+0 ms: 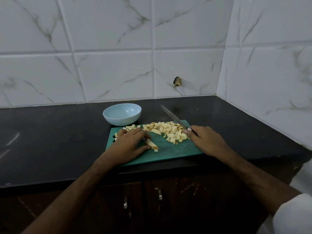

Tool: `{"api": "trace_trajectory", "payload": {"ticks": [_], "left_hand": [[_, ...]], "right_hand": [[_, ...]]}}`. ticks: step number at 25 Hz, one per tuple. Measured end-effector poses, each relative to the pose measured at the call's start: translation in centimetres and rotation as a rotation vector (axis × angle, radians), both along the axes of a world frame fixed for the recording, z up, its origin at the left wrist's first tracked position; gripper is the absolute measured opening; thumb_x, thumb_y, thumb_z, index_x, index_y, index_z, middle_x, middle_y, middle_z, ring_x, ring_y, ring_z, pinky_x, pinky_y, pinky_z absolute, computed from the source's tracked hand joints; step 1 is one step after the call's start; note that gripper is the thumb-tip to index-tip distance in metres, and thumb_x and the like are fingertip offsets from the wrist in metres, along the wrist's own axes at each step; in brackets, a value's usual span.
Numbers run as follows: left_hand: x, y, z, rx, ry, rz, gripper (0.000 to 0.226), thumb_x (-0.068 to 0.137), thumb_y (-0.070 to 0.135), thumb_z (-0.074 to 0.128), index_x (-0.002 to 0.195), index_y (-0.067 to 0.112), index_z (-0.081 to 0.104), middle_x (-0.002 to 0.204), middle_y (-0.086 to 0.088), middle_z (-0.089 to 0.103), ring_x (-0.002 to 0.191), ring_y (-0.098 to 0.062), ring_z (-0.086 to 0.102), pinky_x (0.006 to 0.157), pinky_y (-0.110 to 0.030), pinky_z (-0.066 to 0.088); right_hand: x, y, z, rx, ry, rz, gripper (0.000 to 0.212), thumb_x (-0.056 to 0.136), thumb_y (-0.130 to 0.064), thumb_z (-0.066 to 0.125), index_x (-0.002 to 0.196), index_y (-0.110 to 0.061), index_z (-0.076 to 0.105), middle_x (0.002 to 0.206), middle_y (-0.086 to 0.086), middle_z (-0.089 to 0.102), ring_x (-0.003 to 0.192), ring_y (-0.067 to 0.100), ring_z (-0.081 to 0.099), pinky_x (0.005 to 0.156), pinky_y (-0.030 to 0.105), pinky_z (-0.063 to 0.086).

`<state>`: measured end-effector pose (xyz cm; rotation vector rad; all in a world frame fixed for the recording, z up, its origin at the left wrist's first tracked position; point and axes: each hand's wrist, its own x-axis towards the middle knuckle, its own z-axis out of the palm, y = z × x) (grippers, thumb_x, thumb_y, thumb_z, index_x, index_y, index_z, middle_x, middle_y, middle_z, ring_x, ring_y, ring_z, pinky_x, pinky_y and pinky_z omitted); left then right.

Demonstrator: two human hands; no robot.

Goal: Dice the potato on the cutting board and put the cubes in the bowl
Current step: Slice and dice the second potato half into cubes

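Left hand (133,144) pinches a firm, slippery potato strip (152,144); right hand (205,141) grips the knife (173,117), blade pointing eleven o'clock.

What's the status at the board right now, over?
Right hand grips knife, blade raised. Left hand holds potato strip on board. Cubes piled on board; bowl empty. Nothing in the way.

Marble-look wall tiles (114,31), black counter (50,141), seemingly wooden cabinets (168,208).
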<state>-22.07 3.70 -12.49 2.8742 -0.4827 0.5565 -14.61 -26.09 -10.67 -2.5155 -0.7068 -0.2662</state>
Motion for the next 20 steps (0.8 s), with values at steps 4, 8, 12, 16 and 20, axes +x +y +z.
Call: {"api": "trace_trajectory", "payload": {"ticks": [4,8,12,16,20], "left_hand": [[0.1,-0.8,0.1,0.035,-0.023,-0.003,0.053,0.086,0.078,0.039,0.119,0.041,0.057,0.125,0.02,0.05,0.121,0.0,0.043,0.099,-0.036,0.028],[1.3,-3.5,0.3,0.101,-0.063,0.008,0.049,0.086,0.079,0.043,0.11,0.04,0.058,0.119,0.017,0.05,0.117,-0.005,0.045,0.096,-0.035,0.028],[1.7,-2.5,0.6,0.047,0.014,-0.014,0.042,0.092,0.071,0.038,0.112,0.04,0.058,0.12,0.018,0.05,0.116,-0.003,0.043,0.1,-0.038,0.028],[1.0,0.8,-0.1,0.075,0.048,-0.066,0.043,0.09,0.067,0.032,0.115,0.042,0.056,0.117,0.021,0.05,0.116,-0.003,0.044,0.095,-0.04,0.029],[0.8,1.6,-0.3,0.062,0.01,-0.036,0.036,0.09,0.067,0.037,0.11,0.043,0.054,0.116,0.023,0.044,0.113,-0.002,0.042,0.093,-0.038,0.03]], "right_hand": [[-2.5,0.2,1.7,-0.178,0.04,0.118,0.044,0.105,-0.055,0.038,0.079,-0.024,0.054,0.072,-0.002,0.057,0.062,0.01,0.053,0.057,0.029,0.037],[-3.0,-0.1,2.6,-0.165,0.132,0.085,0.046,0.105,-0.053,0.039,0.083,-0.019,0.058,0.077,0.002,0.061,0.068,0.015,0.058,0.063,0.034,0.043],[-3.3,-1.2,2.7,-0.263,0.238,0.077,0.054,0.103,-0.058,0.039,0.089,-0.011,0.061,0.081,0.004,0.063,0.073,0.02,0.062,0.071,0.042,0.05],[-4.1,-2.4,3.2,-0.284,0.387,0.124,0.049,0.103,-0.058,0.042,0.086,-0.016,0.062,0.077,0.002,0.065,0.068,0.016,0.062,0.068,0.036,0.05],[-4.7,-2.8,3.5,-0.309,0.526,0.202,0.047,0.101,-0.059,0.044,0.083,-0.018,0.06,0.071,0.002,0.062,0.065,0.022,0.058,0.062,0.034,0.048]]}}
